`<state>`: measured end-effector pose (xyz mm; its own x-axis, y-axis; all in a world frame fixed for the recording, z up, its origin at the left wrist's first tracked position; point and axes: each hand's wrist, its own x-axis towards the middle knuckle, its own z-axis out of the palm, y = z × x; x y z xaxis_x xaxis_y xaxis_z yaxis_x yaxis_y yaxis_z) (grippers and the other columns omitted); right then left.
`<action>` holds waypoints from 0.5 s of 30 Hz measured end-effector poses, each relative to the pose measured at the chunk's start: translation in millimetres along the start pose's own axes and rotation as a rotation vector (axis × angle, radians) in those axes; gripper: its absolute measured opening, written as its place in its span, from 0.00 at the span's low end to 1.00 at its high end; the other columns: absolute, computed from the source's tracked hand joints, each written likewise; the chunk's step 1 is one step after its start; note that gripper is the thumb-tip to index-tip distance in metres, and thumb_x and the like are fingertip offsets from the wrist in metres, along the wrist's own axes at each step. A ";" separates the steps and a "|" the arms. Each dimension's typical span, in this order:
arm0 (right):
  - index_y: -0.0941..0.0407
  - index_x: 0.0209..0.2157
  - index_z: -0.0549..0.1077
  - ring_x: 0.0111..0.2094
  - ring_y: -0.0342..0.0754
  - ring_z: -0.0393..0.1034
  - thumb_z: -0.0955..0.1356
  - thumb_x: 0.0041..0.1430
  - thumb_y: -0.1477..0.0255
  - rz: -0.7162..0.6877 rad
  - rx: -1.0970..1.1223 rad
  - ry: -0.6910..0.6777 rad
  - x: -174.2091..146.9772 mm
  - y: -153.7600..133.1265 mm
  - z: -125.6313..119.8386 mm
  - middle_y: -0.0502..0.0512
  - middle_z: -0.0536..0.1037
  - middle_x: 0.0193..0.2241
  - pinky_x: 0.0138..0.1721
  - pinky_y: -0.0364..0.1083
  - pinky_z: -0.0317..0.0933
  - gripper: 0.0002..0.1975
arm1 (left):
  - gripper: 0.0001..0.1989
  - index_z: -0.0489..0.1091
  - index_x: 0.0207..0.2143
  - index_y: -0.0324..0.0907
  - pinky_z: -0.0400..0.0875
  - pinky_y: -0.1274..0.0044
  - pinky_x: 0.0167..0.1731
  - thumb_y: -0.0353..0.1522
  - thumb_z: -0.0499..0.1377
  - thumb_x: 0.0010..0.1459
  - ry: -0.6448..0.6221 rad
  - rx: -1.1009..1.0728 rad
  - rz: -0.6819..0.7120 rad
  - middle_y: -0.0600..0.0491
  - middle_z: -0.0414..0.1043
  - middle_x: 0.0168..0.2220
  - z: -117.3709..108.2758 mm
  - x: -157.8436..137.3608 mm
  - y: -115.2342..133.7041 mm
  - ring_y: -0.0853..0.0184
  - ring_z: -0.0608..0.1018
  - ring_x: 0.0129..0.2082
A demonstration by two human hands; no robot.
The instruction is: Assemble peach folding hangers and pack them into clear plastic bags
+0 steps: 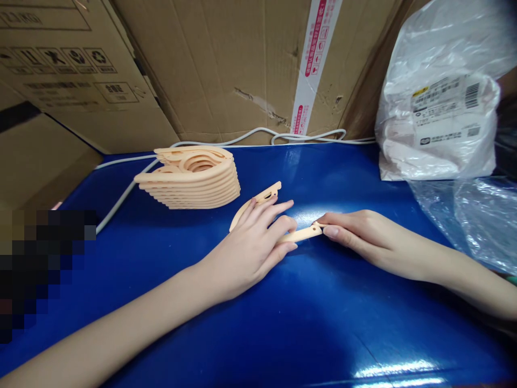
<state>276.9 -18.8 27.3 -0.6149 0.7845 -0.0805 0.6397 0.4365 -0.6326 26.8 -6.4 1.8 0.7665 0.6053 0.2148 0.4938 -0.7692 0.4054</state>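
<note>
A peach-coloured plastic piece (301, 235), which looks like a folding clothes hanger, lies on the blue tabletop (291, 328). My left hand (258, 237) lies over it, its thumb and index finger closed round the near arm and the other fingers resting across the far arm. The hanger's middle is hidden beneath that hand. At the right tip of the near arm, beside a small dark hole, my right hand (359, 234) pinches a thin peach-coloured part between thumb and fingers. Most of this part is covered by the fingertips.
A neat stack of matching hangers (194, 186) stands at the back left. Behind it, a white cable (242, 137) runs along the cardboard boxes (226, 64). A white plastic parcel bag (438, 124) stands at the back right, with clear plastic wrap (468, 215) before it.
</note>
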 end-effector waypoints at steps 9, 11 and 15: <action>0.55 0.39 0.73 0.28 0.45 0.72 0.57 0.71 0.61 -0.056 -0.086 0.057 2.7 2.0 10.4 0.51 0.78 0.31 0.31 0.43 0.60 0.17 | 0.12 0.66 0.48 0.41 0.50 0.55 0.64 0.36 0.47 0.70 -0.029 0.021 0.018 0.42 0.58 0.64 -1.3 0.9 0.3 0.55 0.56 0.67; 0.55 0.42 0.73 0.29 0.45 0.74 0.57 0.71 0.63 -0.105 -0.175 0.096 2.3 3.8 13.0 0.53 0.80 0.33 0.31 0.43 0.61 0.17 | 0.13 0.67 0.47 0.41 0.51 0.55 0.64 0.36 0.47 0.70 -0.042 0.039 0.026 0.42 0.56 0.64 -0.6 0.8 -0.2 0.54 0.56 0.66; 0.59 0.49 0.71 0.32 0.47 0.77 0.57 0.72 0.66 -0.247 -0.476 0.232 0.4 7.8 17.9 0.57 0.81 0.37 0.29 0.43 0.65 0.17 | 0.14 0.68 0.46 0.41 0.51 0.54 0.63 0.37 0.46 0.70 -0.052 0.046 -0.007 0.43 0.57 0.64 0.0 0.5 0.0 0.53 0.56 0.66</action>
<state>273.4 -23.0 8.5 -0.6898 0.6865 0.2300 0.6597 0.7269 -0.1909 27.2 -6.0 1.9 0.7825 0.6002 0.1656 0.5165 -0.7743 0.3657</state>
